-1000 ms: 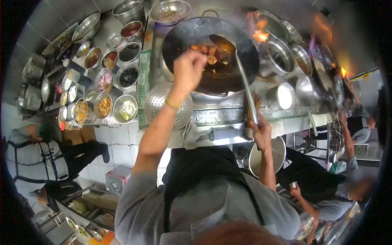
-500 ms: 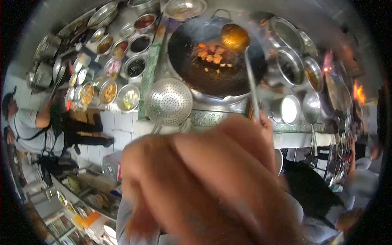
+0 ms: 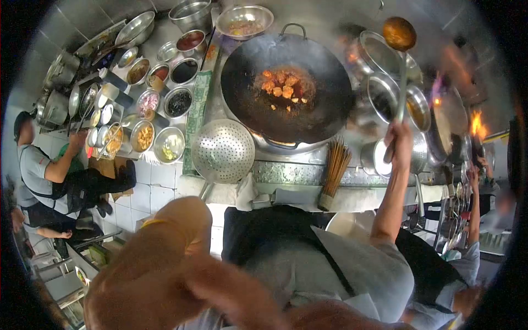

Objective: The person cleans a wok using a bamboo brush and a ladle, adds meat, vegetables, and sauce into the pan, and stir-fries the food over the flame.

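My right hand [image 3: 400,138] is wrapped round the handle of a long ladle [image 3: 399,34]. The ladle's oily brown bowl is raised to the upper right, beyond the metal pots. Close to the camera at lower left, my left hand [image 3: 165,286] is large and blurred, its arm bent; whether its fingers hold anything is hidden. A black wok [image 3: 242,82] on the stove contains orange-brown chunks of food [image 3: 283,83] and a few pale bits, with smoke rising. At the wok's near left lies a perforated skimmer [image 3: 223,151].
A bamboo brush [image 3: 335,170] leans at the counter's front edge. Bowls of ingredients [image 3: 179,102] crowd the left. Metal pots [image 3: 384,93] stand at right, with a flame [image 3: 478,126] beyond. A co-worker [image 3: 44,170] is at left; another person's arm [image 3: 474,203] reaches in at right.
The ladle has moved from over the wok up and right, away from it. My left hand has shifted down and left, uncovering the bamboo brush and my apron.
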The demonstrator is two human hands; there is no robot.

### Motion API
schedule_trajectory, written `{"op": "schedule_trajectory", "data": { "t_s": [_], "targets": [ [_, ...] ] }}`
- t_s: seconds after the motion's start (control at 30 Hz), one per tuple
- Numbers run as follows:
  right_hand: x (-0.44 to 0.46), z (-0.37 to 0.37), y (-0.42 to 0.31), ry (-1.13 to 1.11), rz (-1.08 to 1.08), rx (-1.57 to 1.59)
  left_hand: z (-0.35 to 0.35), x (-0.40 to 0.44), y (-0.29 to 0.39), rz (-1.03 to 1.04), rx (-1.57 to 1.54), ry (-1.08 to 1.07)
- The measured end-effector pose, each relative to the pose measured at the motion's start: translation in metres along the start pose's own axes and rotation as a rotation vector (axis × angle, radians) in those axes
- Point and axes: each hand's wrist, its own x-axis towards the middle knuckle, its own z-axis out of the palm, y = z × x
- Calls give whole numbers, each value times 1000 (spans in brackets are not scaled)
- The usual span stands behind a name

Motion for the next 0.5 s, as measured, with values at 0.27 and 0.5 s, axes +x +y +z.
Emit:
{"op": "schedule_trajectory", "data": {
  "t_s": [0.27,0.5],
  "targets": [
    [228,-28,37,230,126,-132,47,-42,40,245,-151,-3],
    [324,-49,-11,-123,493,981,37,-107,39,875,872,500]
  ]
}}
